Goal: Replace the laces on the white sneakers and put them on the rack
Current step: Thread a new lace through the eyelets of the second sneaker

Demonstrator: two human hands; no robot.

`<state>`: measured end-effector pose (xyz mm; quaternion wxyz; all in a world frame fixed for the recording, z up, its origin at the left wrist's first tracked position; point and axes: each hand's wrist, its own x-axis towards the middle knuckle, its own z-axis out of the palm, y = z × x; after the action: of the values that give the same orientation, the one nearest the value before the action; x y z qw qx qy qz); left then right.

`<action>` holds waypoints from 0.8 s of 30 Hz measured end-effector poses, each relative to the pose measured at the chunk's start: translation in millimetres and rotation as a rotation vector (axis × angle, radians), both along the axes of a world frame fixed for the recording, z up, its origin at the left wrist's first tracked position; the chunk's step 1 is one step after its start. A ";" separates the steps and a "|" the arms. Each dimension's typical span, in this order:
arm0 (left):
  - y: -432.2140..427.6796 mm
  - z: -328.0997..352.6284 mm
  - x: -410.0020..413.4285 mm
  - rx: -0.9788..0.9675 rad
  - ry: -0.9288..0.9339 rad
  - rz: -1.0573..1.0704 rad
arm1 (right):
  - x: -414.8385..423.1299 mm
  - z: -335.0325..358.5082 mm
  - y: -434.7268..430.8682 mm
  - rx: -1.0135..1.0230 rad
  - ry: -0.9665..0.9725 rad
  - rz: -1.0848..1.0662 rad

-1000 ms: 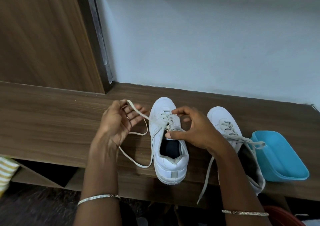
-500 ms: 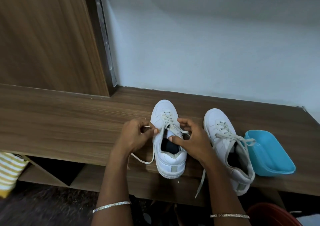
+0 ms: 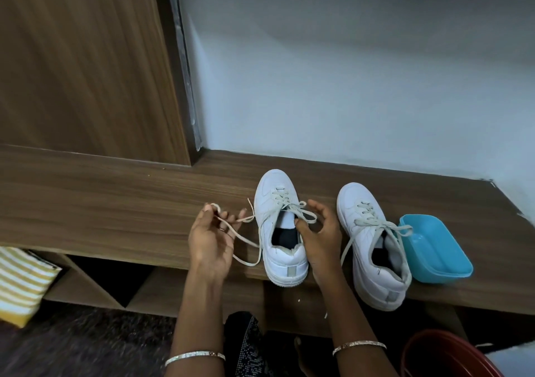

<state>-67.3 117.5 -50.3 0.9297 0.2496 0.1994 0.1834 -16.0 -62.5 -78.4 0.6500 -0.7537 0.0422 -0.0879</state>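
Wood bench (image 3: 115, 217) under pale wall (image 3: 347, 87). Nearest, red bowl (image 3: 443, 356) at lower right. Over bench edge: left hand (image 3: 212, 237) curled round loose lace (image 3: 245, 219); right hand (image 3: 320, 237) hooking lace loop at tongue of sneaker (image 3: 285, 266). Right of it, second sneaker (image 3: 356, 203), laced, just beside blue tub (image 3: 434, 249).

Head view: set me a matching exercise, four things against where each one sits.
Things:
1 left sneaker
2 right sneaker
3 blue tub
4 striped bag

Places:
a below the bench top, far left
b between the left hand, which holds its lace, and the right hand
c rightmost on the bench
d next to the tub, no hand on it

Pairs: 1-b, 2-d, 3-c, 4-a
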 end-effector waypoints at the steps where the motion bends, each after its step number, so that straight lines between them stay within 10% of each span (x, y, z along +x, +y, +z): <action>1: 2.5 -2.8 -0.2 -0.037 0.010 0.034 | -1.5 0.7 -0.3 -0.002 0.000 -0.007; 4: 11.7 -5.6 2.2 0.183 0.174 0.122 | -1.7 0.9 -1.3 0.007 0.016 0.002; 12: 3.8 -8.3 5.6 1.579 0.398 -0.090 | 4.1 -2.6 -0.7 0.045 0.054 0.062; 19: -23.5 0.0 28.9 1.814 0.476 -0.195 | 7.9 -8.1 -4.7 0.012 0.032 0.088; 24: -7.5 -5.3 36.6 1.513 0.331 -0.203 | 14.3 -4.0 -4.8 -0.027 -0.016 0.133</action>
<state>-30.6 110.0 -55.7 0.4772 0.8568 0.1322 0.1440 -1.7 -67.3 -82.4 0.6445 -0.7628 -0.0144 -0.0513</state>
